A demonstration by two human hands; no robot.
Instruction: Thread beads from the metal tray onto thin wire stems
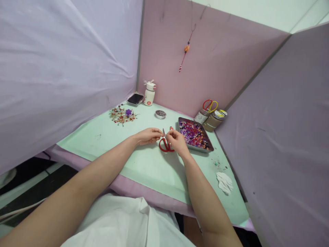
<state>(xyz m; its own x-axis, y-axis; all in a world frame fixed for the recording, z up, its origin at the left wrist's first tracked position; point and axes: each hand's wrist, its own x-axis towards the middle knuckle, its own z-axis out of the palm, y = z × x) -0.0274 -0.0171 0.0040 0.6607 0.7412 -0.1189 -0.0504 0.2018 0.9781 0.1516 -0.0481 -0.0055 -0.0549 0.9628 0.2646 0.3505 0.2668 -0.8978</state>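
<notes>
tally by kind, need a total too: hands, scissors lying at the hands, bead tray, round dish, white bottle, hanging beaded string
Left hand and right hand: 2
Red-handled scissors at the hands: 1
Bead tray: 1
Round dish: 1
White bottle: 1
Hanging beaded string: 1
Total: 7

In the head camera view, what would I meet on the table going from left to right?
Scattered small beaded pieces, white bottle, red-handled scissors, metal tray of beads, crumpled white fabric.
</notes>
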